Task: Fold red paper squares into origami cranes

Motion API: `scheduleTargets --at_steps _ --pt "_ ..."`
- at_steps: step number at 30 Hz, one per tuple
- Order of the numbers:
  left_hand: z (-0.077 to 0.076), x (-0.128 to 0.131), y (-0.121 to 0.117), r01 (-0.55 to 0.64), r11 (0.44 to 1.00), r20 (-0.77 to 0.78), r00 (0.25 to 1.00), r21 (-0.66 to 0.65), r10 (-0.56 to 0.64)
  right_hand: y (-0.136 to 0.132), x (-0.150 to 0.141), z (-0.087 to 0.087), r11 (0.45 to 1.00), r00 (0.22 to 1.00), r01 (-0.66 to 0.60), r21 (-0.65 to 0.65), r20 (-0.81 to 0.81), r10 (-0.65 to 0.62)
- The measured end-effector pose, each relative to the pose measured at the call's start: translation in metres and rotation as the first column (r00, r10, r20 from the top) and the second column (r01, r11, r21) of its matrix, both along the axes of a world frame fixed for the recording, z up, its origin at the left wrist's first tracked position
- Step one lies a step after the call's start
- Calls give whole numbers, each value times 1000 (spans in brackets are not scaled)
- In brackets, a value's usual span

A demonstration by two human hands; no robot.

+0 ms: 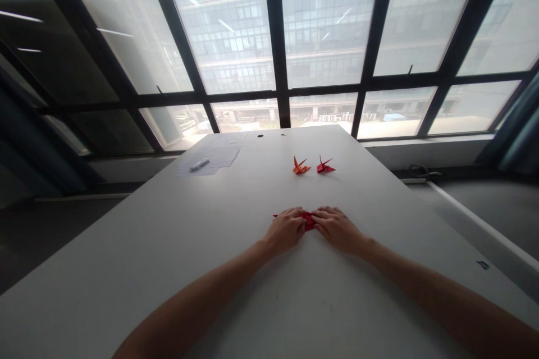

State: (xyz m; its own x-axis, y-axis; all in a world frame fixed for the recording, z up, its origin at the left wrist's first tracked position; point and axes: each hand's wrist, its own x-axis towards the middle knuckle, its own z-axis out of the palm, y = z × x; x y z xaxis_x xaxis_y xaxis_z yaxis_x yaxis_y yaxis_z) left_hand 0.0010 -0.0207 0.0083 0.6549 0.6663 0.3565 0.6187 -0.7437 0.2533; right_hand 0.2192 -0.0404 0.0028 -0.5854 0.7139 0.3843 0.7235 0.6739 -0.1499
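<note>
A red folded paper (309,221) lies on the white table (189,247), partly covered by both hands. My left hand (287,228) rests over its left part, fingers closed on it, and a thin red tip pokes out past the knuckles. From the other side, my right hand (337,228) presses its fingertips on the paper's right part. Beyond the hands stand two finished paper cranes, an orange crane (300,166) and a red crane (325,165) to its right.
Several paper sheets (229,156) lie at the table's far left, with a white tube-like item (199,164) on them. A small dark mark or object (482,265) is near the right edge. Large windows (236,28) rise behind the table.
</note>
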Motion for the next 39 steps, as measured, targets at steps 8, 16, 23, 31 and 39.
scheduleTargets --at_steps 8,16,23,31,39 --pt "-5 -4 15 -68 997 23 997 -46 69 5 -1 -8 992 987 102 -73 -118 -110" --pt "-9 -6 19 -160 977 106 979 -139 175 21 1 -17 964 920 147 -222 -327 -216" --pt "-6 -6 16 -298 952 37 953 -65 301 15 -4 -15 945 921 243 -218 -255 -295" --pt "-8 -4 18 -333 935 58 938 -122 342 15 -5 -16 954 914 183 -237 -317 -254" --pt "-4 -4 16 -277 941 126 944 -193 304 13 -6 -17 962 916 148 -229 -335 -221"
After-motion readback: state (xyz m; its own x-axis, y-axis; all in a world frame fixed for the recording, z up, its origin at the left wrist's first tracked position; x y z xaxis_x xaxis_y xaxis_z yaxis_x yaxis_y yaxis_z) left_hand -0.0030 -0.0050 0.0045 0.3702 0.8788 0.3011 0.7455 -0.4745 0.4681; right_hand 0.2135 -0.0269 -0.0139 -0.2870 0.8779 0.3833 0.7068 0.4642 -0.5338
